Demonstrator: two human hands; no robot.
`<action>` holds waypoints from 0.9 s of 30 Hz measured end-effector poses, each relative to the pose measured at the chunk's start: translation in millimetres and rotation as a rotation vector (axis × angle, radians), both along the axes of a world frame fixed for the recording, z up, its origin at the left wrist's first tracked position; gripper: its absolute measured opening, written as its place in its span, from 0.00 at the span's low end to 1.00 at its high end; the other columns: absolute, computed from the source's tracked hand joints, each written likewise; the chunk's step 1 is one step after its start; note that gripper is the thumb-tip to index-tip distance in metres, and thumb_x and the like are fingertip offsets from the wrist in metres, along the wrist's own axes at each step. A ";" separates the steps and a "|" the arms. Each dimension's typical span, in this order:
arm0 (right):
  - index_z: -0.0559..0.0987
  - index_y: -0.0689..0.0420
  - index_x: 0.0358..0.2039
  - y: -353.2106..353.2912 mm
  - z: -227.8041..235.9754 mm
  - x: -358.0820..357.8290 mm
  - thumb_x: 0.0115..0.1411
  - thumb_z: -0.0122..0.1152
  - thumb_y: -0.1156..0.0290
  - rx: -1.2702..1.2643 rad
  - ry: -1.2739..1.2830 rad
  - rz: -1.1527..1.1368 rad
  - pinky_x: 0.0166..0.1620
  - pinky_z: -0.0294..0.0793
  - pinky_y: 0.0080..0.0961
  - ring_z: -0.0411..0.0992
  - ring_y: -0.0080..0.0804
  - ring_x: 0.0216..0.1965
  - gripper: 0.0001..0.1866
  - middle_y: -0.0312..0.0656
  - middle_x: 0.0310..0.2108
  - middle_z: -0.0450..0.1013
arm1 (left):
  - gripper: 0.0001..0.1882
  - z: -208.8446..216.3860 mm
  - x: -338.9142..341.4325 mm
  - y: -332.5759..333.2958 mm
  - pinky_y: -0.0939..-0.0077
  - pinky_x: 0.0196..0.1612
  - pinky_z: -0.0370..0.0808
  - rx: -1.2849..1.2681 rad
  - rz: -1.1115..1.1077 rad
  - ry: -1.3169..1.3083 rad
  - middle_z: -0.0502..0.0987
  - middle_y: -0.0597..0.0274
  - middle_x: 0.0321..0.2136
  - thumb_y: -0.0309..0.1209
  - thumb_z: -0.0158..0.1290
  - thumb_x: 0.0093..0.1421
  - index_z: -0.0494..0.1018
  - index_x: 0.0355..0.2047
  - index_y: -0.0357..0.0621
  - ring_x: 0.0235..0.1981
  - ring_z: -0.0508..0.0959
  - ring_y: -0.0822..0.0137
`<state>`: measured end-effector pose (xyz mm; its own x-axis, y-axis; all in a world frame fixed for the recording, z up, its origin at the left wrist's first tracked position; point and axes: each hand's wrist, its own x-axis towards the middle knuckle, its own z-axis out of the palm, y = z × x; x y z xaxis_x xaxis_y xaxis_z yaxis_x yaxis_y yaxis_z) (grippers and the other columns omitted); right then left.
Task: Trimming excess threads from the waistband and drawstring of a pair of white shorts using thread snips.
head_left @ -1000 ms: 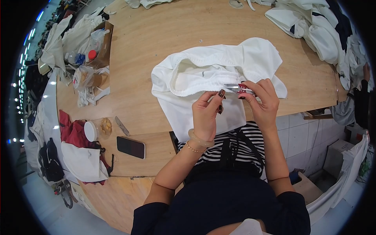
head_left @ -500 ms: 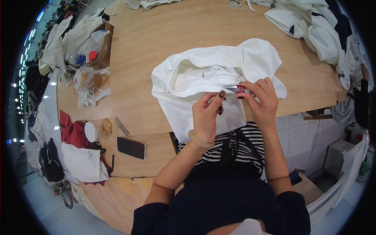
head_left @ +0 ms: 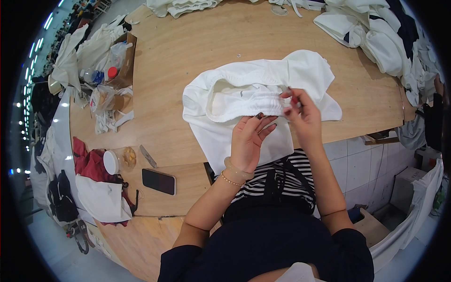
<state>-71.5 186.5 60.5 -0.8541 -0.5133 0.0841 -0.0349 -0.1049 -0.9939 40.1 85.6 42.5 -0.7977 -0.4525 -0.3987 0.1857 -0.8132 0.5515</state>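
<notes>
A white garment [head_left: 202,96] with a gathered elastic waistband [head_left: 256,104] lies on the table in front of me, its opening facing up. My left hand [head_left: 248,140] pinches the near edge of the waistband between thumb and fingertip, its other fingers spread loosely. Just to the right, my right hand [head_left: 304,115] is closed round small red-handled thread snips [head_left: 294,100] at the waistband's right end. Motion smears these fingers, and the blades cannot be made out. A small grey mark shows inside the waistband.
At the left are a phone [head_left: 159,182], a utility knife [head_left: 148,156], a white-lidded jar [head_left: 111,162] and red and white cloth [head_left: 101,197]. A cardboard box [head_left: 128,61] with bottles stands farther back. White garments [head_left: 371,40] pile up at the far right.
My right hand has turned and shifted slightly left, its fingers blurring over the waistband. The snips' blades, plain before, no longer show. My left fingers have spread a little.
</notes>
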 end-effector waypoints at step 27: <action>0.70 0.62 0.33 -18.6 -8.1 3.3 0.49 0.52 0.85 0.283 0.759 0.086 0.36 0.66 0.25 0.67 0.37 0.31 0.09 0.41 0.26 0.65 | 0.12 -6.1 -4.5 2.6 0.73 0.45 0.75 -0.140 -0.019 -0.077 0.77 0.58 0.40 0.26 0.50 0.61 0.72 0.43 0.31 0.42 0.78 0.66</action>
